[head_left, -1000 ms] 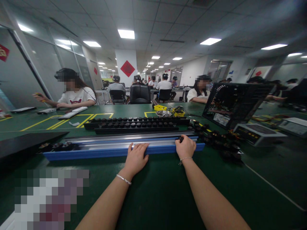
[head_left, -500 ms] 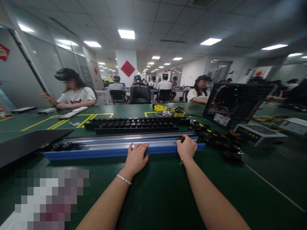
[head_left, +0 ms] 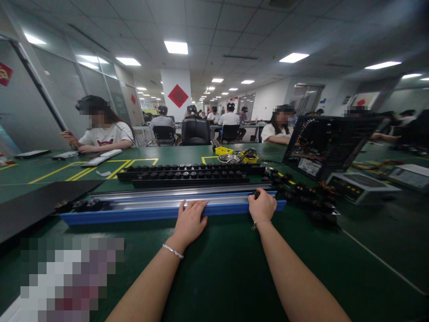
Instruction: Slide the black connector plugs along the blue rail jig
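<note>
A long blue channel-shaped rail (head_left: pixel 134 215) with a shiny metal inner strip lies across the table before me. My left hand (head_left: pixel 192 219) rests on its near edge around the middle, fingers stretched over the rim and thumb apart. Near the rail's right end, my right hand (head_left: pixel 262 205) is closed around a small black part (head_left: pixel 257 194), mostly hidden by the fingers. Several round black modules (head_left: pixel 94 205) sit at the left end of the rail.
Black strips bearing rows of round modules (head_left: pixel 191 175) lie behind the rail. Loose black modules (head_left: pixel 311 201) are piled to the right, beside a power supply unit (head_left: pixel 362 188) and an open computer case (head_left: pixel 330 147). A person (head_left: pixel 103 129) sits across the table, left.
My right hand has shifted very slightly to the right with the black part. My left hand stays in place on the rail.
</note>
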`<state>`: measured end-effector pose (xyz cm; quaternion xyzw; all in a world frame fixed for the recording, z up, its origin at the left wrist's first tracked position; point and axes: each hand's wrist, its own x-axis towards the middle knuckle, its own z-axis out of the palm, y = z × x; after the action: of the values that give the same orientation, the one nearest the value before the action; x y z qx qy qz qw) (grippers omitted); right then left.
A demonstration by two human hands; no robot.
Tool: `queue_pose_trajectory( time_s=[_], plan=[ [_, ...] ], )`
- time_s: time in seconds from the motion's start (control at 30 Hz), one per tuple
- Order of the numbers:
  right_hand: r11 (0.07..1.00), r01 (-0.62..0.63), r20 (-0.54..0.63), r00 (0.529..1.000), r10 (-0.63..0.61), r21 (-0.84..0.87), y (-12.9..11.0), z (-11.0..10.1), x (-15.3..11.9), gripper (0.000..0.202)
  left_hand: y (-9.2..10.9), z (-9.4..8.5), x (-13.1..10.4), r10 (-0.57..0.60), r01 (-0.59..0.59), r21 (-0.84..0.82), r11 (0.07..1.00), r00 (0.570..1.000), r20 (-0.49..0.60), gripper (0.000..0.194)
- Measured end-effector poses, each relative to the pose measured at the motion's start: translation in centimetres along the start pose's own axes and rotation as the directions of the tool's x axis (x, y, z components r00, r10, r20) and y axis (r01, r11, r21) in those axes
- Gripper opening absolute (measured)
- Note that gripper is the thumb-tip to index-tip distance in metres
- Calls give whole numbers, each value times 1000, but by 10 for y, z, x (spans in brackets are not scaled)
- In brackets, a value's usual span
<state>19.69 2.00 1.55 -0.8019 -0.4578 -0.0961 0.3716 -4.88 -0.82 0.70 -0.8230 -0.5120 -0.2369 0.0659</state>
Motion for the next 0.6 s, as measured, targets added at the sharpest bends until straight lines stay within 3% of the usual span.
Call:
queue_pose_trajectory(
  time_s=[0.6],
  plan=[
    [999,-21,-14,1000,21,25,2,0,1,36,-1,1,0,2,-2,7,1000,1000,-6,45]
  ],
)
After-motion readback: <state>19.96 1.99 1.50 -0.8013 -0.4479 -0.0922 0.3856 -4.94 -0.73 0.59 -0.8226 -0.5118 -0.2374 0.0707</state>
